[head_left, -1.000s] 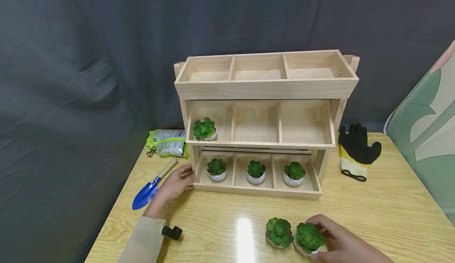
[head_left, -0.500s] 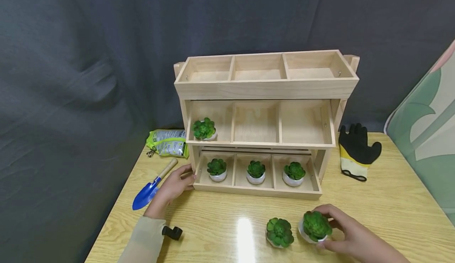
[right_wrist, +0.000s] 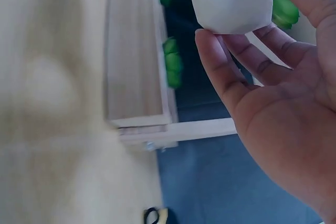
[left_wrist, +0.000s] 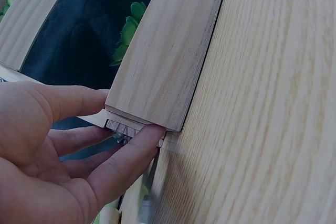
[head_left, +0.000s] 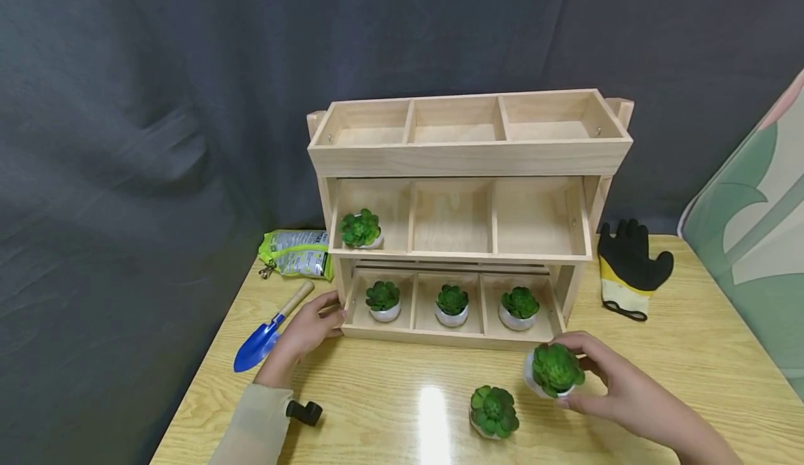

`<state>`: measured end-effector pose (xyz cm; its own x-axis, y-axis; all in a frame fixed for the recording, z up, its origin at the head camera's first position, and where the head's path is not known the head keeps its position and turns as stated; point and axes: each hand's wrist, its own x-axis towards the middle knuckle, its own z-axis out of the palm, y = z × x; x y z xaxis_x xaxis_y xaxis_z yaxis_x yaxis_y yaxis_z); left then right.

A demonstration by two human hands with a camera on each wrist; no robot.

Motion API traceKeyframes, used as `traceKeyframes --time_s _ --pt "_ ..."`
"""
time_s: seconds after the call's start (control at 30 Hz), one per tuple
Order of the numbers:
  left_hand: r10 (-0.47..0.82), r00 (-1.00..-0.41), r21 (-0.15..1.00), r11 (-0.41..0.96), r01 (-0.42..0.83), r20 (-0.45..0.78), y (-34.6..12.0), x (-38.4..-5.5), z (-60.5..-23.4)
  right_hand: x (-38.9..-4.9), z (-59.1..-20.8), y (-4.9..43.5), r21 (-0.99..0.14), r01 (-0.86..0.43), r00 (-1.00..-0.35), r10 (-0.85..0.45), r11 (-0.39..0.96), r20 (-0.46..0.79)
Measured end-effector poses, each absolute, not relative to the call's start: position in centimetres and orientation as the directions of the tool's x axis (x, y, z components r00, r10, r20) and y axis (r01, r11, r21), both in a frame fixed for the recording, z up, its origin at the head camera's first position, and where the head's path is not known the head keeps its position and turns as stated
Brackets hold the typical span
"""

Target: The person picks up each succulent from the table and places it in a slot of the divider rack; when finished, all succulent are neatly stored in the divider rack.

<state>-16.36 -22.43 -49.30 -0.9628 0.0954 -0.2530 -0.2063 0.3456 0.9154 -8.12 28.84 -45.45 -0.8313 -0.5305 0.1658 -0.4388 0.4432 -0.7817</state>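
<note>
The wooden shelf (head_left: 467, 220) on the desk (head_left: 691, 374) already keeps four small plants. The right hand (head_left: 603, 381) grips a fifth succulent pot (head_left: 553, 371) near its lower tier; the left hand (head_left: 304, 332), fingers straight, steadies the corner. One pot (head_left: 494, 412) waits.

- The left hand (head_left: 306, 330) is bare, with a pale beige sleeve (head_left: 254, 426) reaching the wrist.
- The right hand (head_left: 606, 381) is bare, its forearm uncovered.

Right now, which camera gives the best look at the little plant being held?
The head view: the right hand lifts the whole potted succulent there. The right wrist view shows only its white pot; the left wrist view misses it.
</note>
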Motion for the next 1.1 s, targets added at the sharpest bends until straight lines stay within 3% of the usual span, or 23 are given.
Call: traceKeyframes --time_s 0.23,0.53,0.87,1.1 --pt "0.091 -0.963 0.915 0.344 -0.21 -0.255 -22.5 -16.5 -49.4 -9.6 -42.3 27.5 -0.748 -0.478 -0.835 -0.501 0.459 0.227" --pt "0.095 -0.963 0.914 0.351 -0.206 -0.253 -22.4 -16.5 -49.5 -12.1 -39.5 25.6 -0.726 -0.595 -0.763 -0.526 0.344 0.376" --pt "0.095 -0.958 0.909 0.354 -0.22 -0.269 -22.6 -16.5 -49.2 -14.6 -36.4 22.9 -0.749 -0.535 -0.816 -0.468 0.39 0.338" --pt "0.093 -0.959 0.91 0.351 -0.221 -0.269 -22.6 -16.6 -49.3 -16.2 -34.5 21.2 -0.715 -0.572 -0.801 -0.461 0.402 0.381"
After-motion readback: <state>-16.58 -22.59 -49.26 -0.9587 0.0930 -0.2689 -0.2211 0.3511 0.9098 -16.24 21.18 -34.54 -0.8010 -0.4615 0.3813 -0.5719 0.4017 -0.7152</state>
